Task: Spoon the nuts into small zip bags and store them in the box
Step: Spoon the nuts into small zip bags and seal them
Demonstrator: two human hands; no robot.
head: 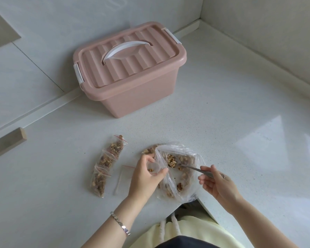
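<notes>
left hand pinches small zip bag mouth open | right hand pinches spoon, bowl among the nuts in big bag — step: scooping | next: lift level, tip into mouth | filled bags left; box far, lid on — unopened

Dusty pink box with ridged lid, white handle and white clips on it, white faintly speckled counter under the box, in front of the box clear zip bags with red seal lines, brown nuts, silver spoon, pale yellow garment.
</notes>
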